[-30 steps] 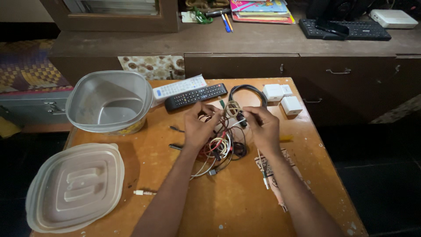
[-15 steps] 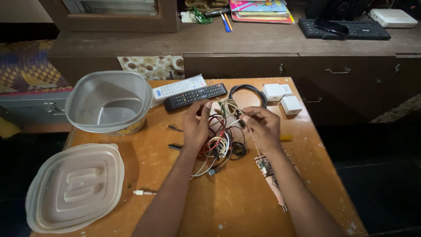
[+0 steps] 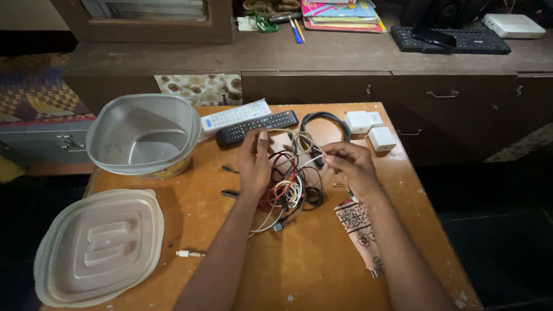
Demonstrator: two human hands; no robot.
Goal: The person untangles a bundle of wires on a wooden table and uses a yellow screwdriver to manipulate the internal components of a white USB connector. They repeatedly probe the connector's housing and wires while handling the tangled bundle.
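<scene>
Two hands on tangled cables (image 3: 288, 184): left hand (image 3: 254, 164) pinning bundle, right hand (image 3: 350, 164) pinching one strand; mostly knotted, empty container (image 3: 144, 135) beside.

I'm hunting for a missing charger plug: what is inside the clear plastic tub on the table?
The clear plastic tub looks empty: its bare bottom shows through the open top. Only the strip just inside its near wall is hidden. The lid lies apart, in front of it.
</scene>
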